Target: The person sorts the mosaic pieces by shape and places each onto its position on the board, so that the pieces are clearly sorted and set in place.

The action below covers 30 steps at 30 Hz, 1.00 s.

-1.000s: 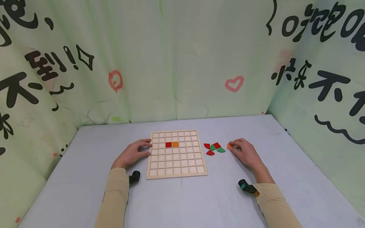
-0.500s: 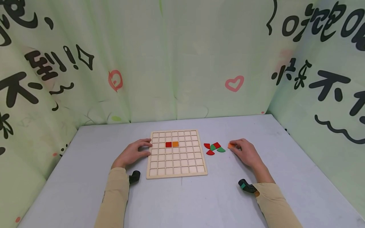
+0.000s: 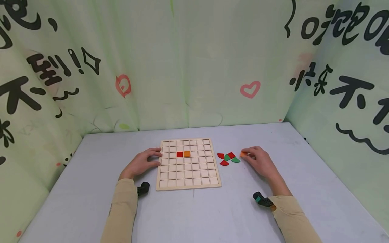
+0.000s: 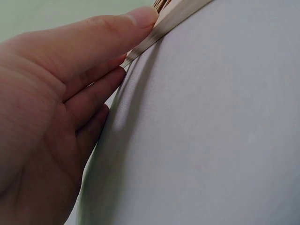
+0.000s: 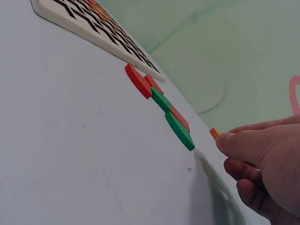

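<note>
A square wooden grid board (image 3: 189,187) lies on the table, with a red square tile (image 3: 180,154) and an orange square tile (image 3: 186,154) side by side in its cells. My left hand (image 3: 143,163) rests at the board's left edge; in the left wrist view the thumb (image 4: 108,35) lies on the frame and the fingers are nearly straight. Between thumb and fingertips my right hand (image 3: 259,161) pinches a small orange tile (image 5: 214,133), mostly covered by the fingers. To that hand's left lie loose pieces: a red square (image 3: 231,155), red wedges (image 3: 224,163) and green curved pieces (image 3: 235,160).
The white-covered table (image 3: 188,216) reaches back to a pale green curtain (image 3: 188,67) with black lettering, which also hangs at both sides. A black wrist camera (image 3: 143,189) is on the left wrist, another black camera (image 3: 263,199) on the right.
My right hand has shifted slightly left and up, carrying the orange tile toward the loose pieces. My left hand and the board have stayed where they were.
</note>
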Each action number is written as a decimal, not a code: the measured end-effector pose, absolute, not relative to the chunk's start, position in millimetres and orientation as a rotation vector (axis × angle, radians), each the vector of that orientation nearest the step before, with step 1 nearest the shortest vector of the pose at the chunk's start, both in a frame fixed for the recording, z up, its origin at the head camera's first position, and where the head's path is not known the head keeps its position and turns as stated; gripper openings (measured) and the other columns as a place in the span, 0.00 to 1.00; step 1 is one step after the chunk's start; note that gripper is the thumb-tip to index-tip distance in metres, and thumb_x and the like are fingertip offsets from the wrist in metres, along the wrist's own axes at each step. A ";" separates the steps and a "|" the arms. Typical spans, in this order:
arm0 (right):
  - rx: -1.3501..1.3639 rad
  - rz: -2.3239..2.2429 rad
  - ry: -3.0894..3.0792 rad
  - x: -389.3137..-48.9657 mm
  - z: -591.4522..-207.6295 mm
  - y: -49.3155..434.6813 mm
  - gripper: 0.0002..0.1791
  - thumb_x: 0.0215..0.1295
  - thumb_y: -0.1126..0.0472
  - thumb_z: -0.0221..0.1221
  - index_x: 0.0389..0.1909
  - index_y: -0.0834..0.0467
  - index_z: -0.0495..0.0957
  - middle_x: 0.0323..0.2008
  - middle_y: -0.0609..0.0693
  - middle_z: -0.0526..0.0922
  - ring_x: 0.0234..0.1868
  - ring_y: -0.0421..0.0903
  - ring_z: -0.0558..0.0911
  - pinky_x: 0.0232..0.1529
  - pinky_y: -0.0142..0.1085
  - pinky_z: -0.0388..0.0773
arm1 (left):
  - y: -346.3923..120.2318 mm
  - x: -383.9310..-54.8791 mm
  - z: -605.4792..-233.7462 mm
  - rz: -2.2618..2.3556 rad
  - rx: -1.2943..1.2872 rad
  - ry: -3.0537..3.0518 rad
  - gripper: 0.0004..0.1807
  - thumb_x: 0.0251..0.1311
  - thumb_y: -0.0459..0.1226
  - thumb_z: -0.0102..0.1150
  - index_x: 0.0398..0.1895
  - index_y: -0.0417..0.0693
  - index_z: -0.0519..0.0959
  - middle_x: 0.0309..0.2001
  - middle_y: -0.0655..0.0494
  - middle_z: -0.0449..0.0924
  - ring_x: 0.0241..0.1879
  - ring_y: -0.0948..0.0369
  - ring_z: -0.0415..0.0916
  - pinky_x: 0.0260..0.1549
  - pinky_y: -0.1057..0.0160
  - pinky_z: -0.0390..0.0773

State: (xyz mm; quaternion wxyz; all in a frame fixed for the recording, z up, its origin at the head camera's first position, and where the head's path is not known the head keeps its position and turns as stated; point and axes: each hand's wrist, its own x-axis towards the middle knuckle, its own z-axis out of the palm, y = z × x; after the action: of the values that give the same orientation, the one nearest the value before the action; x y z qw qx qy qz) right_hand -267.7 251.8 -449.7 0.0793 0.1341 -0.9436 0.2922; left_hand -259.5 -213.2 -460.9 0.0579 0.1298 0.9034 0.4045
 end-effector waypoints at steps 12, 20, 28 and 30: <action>0.528 0.926 -2.849 -262.9 -433.4 213.7 0.16 0.64 0.65 0.64 0.52 0.63 0.82 0.47 0.59 0.79 0.42 0.53 0.80 0.44 0.46 0.82 | -212.8 -260.1 -461.5 1.212 0.398 2.743 0.21 0.60 0.40 0.67 0.56 0.45 0.80 0.70 0.52 0.65 0.72 0.48 0.55 0.70 0.47 0.58; 0.627 0.987 -2.859 -264.8 -433.5 186.5 0.14 0.62 0.64 0.65 0.49 0.60 0.84 0.44 0.54 0.81 0.39 0.47 0.78 0.40 0.39 0.79 | -213.2 -259.8 -461.4 1.212 0.406 2.738 0.21 0.60 0.39 0.67 0.56 0.45 0.80 0.70 0.51 0.65 0.72 0.48 0.55 0.69 0.47 0.59; 0.702 1.062 -2.862 -271.3 -429.6 158.4 0.13 0.63 0.63 0.65 0.49 0.59 0.84 0.44 0.52 0.80 0.38 0.45 0.77 0.36 0.34 0.79 | -212.8 -259.5 -460.5 1.214 0.379 2.734 0.21 0.60 0.40 0.67 0.57 0.46 0.80 0.70 0.52 0.65 0.72 0.48 0.55 0.70 0.47 0.58; 0.725 1.069 -2.858 -273.8 -428.8 152.0 0.13 0.64 0.63 0.64 0.49 0.59 0.84 0.45 0.53 0.80 0.38 0.45 0.78 0.37 0.35 0.79 | -213.5 -259.6 -460.2 1.214 0.378 2.735 0.21 0.60 0.40 0.67 0.56 0.46 0.80 0.70 0.53 0.65 0.72 0.48 0.55 0.70 0.47 0.58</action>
State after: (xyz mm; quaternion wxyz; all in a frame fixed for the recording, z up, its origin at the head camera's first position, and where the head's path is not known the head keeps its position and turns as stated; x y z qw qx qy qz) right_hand -273.8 152.0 -428.8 0.0028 0.2311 -0.9112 0.3410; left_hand -259.6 -213.5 -460.2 0.0628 0.1251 0.9050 0.4018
